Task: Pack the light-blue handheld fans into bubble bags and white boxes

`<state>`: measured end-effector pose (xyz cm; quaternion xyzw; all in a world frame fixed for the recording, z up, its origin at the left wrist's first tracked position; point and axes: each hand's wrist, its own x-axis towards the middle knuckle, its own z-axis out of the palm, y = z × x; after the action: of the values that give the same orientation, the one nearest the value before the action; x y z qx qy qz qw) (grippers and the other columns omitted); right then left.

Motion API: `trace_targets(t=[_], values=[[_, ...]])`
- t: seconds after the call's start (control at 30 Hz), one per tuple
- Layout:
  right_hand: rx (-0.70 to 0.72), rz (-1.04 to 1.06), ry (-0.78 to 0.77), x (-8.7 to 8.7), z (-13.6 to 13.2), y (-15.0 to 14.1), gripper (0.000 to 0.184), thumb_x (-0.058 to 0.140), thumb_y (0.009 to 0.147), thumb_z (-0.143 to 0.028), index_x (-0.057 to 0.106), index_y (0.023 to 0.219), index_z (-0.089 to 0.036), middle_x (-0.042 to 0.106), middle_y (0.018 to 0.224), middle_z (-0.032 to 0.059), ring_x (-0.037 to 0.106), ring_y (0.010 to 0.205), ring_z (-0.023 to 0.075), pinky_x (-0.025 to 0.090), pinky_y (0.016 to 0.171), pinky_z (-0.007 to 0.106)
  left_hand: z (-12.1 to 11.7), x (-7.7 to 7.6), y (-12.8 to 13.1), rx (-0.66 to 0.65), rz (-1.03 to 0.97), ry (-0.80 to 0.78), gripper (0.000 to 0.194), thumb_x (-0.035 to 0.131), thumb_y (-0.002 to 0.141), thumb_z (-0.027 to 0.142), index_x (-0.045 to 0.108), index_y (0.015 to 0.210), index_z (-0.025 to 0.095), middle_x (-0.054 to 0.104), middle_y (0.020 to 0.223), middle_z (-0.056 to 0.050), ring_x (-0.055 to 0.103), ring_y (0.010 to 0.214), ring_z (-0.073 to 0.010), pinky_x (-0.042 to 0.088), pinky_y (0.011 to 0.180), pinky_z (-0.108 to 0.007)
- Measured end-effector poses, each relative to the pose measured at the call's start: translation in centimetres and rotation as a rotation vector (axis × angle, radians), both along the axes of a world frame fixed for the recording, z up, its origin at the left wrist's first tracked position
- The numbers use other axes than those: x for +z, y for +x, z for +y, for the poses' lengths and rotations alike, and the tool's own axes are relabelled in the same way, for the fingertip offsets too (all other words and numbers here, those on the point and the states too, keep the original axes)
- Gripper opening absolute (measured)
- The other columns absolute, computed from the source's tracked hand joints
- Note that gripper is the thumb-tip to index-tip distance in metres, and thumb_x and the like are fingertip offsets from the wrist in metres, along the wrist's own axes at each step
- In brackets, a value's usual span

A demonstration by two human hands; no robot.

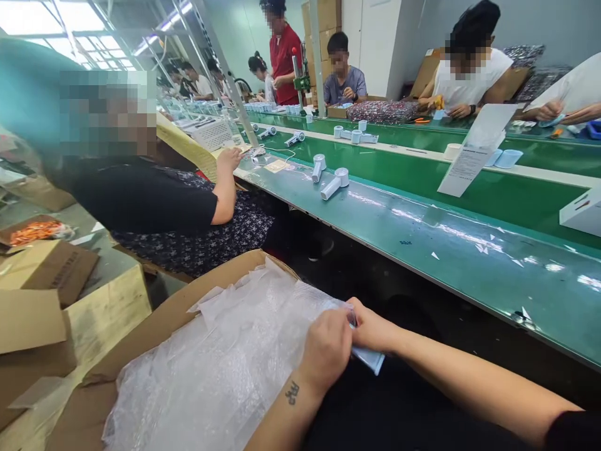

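My left hand [327,347] and my right hand [374,327] are together above my lap. Both have their fingers closed on a clear plastic bag with a light blue item [372,359] in it. A pale blue end sticks out below my fingers; its kind I cannot make out. The upper part of the bag reaches over the edge of a pile of clear bubble-wrap bags [211,357]. That pile fills an open cardboard box [113,366] on my left, next to my left hand.
Ahead runs a green conveyor line with a worktop [375,219] on my side. White handheld devices [335,183] lie on the worktop, and a folded printed white carton [476,153] stands farther right. A co-worker [154,213] sits close on my left; others sit across the belt.
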<state>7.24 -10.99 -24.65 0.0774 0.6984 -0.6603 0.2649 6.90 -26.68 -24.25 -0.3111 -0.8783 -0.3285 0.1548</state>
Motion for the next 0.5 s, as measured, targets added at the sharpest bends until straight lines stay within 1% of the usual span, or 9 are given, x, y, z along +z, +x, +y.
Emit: trace_targets(t=[0.07, 0.13, 0.17, 0.2, 0.23, 0.3, 0.37, 0.43, 0.5], values=[[-0.026, -0.194, -0.162, 0.8, 0.3, 0.4, 0.044, 0.074, 0.061, -0.032, 0.042, 0.089, -0.019, 0.056, 0.07, -0.0034, 0.057, 0.062, 0.013, 0.043, 0.055, 0.024, 0.0, 0.9, -0.2, -0.096, -0.05, -0.001, 0.018, 0.043, 0.084, 0.013, 0.055, 0.096, 0.019, 0.064, 0.079, -0.004, 0.062, 0.072, -0.0164, 0.05, 0.066, -0.029], [-0.027, -0.383, -0.315, 2.3, 1.0, 1.1, 0.037, 0.067, 0.068, -0.038, 0.041, 0.087, -0.02, 0.059, 0.069, -0.0009, 0.061, 0.06, 0.0157, 0.047, 0.055, 0.028, -0.1, 2.2, -0.1, -0.102, -0.17, 0.046, 0.016, 0.044, 0.084, 0.015, 0.053, 0.096, 0.02, 0.062, 0.075, -0.002, 0.059, 0.065, -0.0142, 0.048, 0.059, -0.026], [-0.042, -0.427, -0.325, 3.1, 1.6, 1.5, 0.033, 0.063, 0.071, -0.039, 0.041, 0.086, -0.02, 0.06, 0.069, -0.0001, 0.062, 0.06, 0.0162, 0.048, 0.054, 0.029, -0.2, 3.0, 0.0, -0.098, -0.266, 0.073, 0.015, 0.045, 0.083, 0.016, 0.052, 0.096, 0.02, 0.06, 0.071, 0.0, 0.057, 0.061, -0.0129, 0.046, 0.056, -0.024], [-0.06, -0.424, -0.267, 4.1, 2.2, 2.1, 0.029, 0.06, 0.074, -0.039, 0.04, 0.083, -0.02, 0.06, 0.067, 0.0, 0.062, 0.058, 0.016, 0.049, 0.052, 0.029, -0.2, 3.8, 0.1, -0.109, -0.378, 0.094, 0.012, 0.046, 0.083, 0.018, 0.051, 0.094, 0.021, 0.057, 0.067, 0.002, 0.055, 0.056, -0.0117, 0.043, 0.052, -0.023], [-0.076, -0.363, -0.158, 5.2, 3.0, 2.7, 0.026, 0.058, 0.076, -0.038, 0.039, 0.081, -0.021, 0.06, 0.064, -0.0008, 0.06, 0.055, 0.015, 0.047, 0.05, 0.027, -0.1, 4.6, 0.2, -0.133, -0.498, 0.113, 0.01, 0.047, 0.082, 0.02, 0.05, 0.092, 0.021, 0.054, 0.063, 0.003, 0.052, 0.053, -0.0107, 0.041, 0.049, -0.022], [-0.071, -0.112, 0.114, 7.5, 4.6, 4.0, 0.02, 0.058, 0.078, -0.033, 0.041, 0.078, -0.021, 0.058, 0.058, -0.0026, 0.057, 0.05, 0.0123, 0.041, 0.045, 0.021, 0.2, 6.3, 0.3, -0.19, -0.715, 0.161, 0.006, 0.049, 0.081, 0.023, 0.049, 0.087, 0.022, 0.051, 0.059, 0.005, 0.05, 0.05, -0.0096, 0.039, 0.046, -0.02], [-0.031, 0.15, 0.297, 9.8, 6.2, 5.0, 0.013, 0.056, 0.081, -0.028, 0.047, 0.077, -0.02, 0.059, 0.057, -0.0023, 0.055, 0.051, 0.0109, 0.037, 0.044, 0.018, 0.6, 7.8, 0.1, -0.216, -0.827, 0.226, 0.007, 0.051, 0.08, 0.026, 0.049, 0.085, 0.021, 0.051, 0.06, 0.005, 0.051, 0.052, -0.0098, 0.039, 0.047, -0.02], [-0.058, 0.257, 0.313, 11.5, 7.5, 5.7, 0.009, 0.053, 0.084, -0.027, 0.05, 0.08, -0.02, 0.061, 0.06, -0.0016, 0.057, 0.054, 0.0111, 0.039, 0.045, 0.018, 1.2, 8.8, -0.3, -0.222, -0.83, 0.284, 0.012, 0.053, 0.08, 0.031, 0.05, 0.087, 0.021, 0.052, 0.061, 0.004, 0.052, 0.053, -0.0106, 0.042, 0.048, -0.02], [-0.15, 0.239, 0.201, 12.2, 8.0, 6.0, 0.012, 0.051, 0.086, -0.031, 0.048, 0.084, -0.02, 0.061, 0.062, -0.0014, 0.06, 0.055, 0.0123, 0.044, 0.047, 0.02, 2.0, 9.2, -1.0, -0.218, -0.734, 0.317, 0.027, 0.058, 0.078, 0.039, 0.053, 0.097, 0.022, 0.057, 0.07, 0.0, 0.056, 0.06, -0.0132, 0.048, 0.053, -0.023]])
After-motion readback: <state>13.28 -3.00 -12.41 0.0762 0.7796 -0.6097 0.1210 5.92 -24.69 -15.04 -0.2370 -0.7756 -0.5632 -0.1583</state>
